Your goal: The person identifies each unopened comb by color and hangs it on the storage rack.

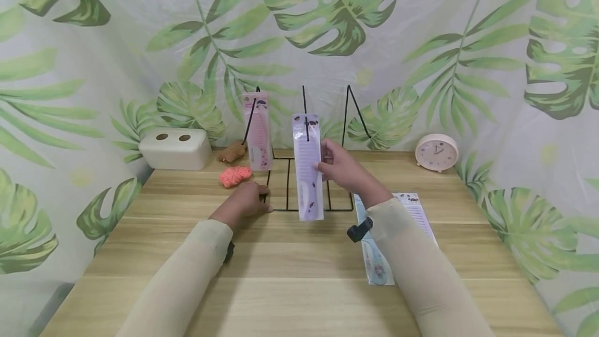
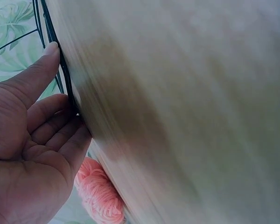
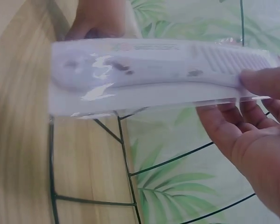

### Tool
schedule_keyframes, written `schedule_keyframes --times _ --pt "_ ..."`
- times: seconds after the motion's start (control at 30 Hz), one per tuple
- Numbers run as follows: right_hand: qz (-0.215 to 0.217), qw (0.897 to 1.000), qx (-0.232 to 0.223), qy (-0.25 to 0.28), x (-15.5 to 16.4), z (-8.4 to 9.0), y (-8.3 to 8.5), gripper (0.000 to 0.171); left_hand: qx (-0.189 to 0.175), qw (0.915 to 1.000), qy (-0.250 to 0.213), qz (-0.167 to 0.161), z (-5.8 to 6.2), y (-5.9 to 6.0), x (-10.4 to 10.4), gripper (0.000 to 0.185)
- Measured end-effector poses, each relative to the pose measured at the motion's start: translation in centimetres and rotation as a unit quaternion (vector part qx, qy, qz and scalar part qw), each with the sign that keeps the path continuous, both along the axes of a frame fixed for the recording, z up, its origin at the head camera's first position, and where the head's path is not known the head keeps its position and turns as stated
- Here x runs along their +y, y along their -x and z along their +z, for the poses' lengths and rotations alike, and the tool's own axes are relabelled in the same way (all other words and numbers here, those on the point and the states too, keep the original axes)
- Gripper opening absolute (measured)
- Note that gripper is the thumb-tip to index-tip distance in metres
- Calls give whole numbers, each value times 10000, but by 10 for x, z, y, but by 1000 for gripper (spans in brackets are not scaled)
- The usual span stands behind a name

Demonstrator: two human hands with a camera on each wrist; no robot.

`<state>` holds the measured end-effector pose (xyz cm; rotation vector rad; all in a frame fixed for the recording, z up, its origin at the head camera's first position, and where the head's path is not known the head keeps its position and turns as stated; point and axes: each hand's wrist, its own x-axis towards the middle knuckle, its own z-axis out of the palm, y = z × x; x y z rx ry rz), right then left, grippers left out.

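From the wrist I see my right hand pinching the edge of a packaged lilac comb, thumb on top. Below it the black wire rack stands on the wooden worktop.

We see the head view evenly and brightly lit by soft, diffuse light, with faint shadows under both forearms on the table. The wide lens bends the backdrop at the edges, yet the centre is sharp. In the left wrist view the tabletop smears into streaky blur and looks dim. In the right wrist view white glare glints off the plastic of the purple comb packet, whose print looks soft.
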<state>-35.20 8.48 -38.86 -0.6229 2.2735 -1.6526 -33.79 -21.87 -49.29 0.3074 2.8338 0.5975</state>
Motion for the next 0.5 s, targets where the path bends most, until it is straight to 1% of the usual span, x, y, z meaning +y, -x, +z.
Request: schedule_keyframes --times 0.13,0.27,0.4,0.5 --pt "-546 9970 -271 467 -13 3 22 49 114 9999 36 -49 -2 2 -1 56" --pt "-1007 9918 -315 718 -19 4 41 46 134 9999 14 -53 -4 2 0 52" --pt "-1279 9881 -238 823 -25 3 52 42 142 9999 39 -56 -4 -1 1 52" --pt "-1398 9868 -105 805 -30 1 59 39 200 9998 66 -11 -2 -3 0 52"
